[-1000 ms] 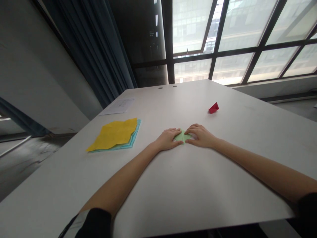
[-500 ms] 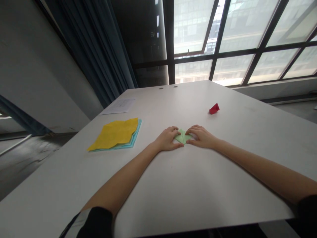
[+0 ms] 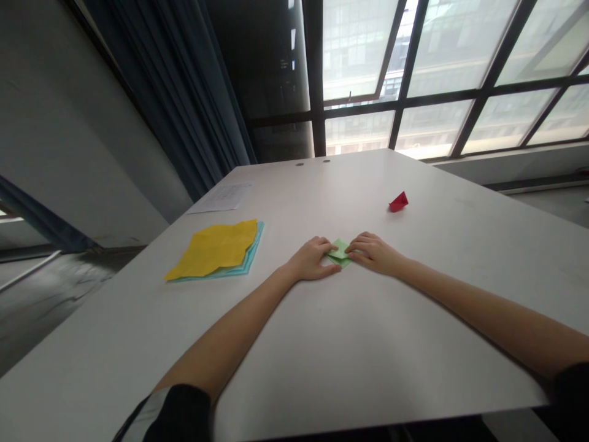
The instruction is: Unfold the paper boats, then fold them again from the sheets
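Observation:
A small piece of light green folded paper [image 3: 339, 253] lies on the white table between my hands, one of its flaps partly raised. My left hand [image 3: 313, 258] holds its left side down, with the thumb at the near edge and the fingertips on top. On the right side, my right hand [image 3: 372, 252] pinches the paper's edge between thumb and fingers. The fingers hide both side corners of the paper. Farther back and to the right sits a red folded paper piece [image 3: 398, 202], apart from both hands.
To the left lies a stack of paper, a yellow sheet [image 3: 216, 247] over light blue sheets [image 3: 252, 253]. Behind it is a printed white sheet [image 3: 221, 197]. The table [image 3: 294, 362] ends near my body; a blue curtain [image 3: 184, 92] and windows stand beyond its far edge.
A flap of the green paper has shifted, so the center crease no longer shows as before. My right hand's fingers have drawn closer together at its edge. My left hand has barely moved.

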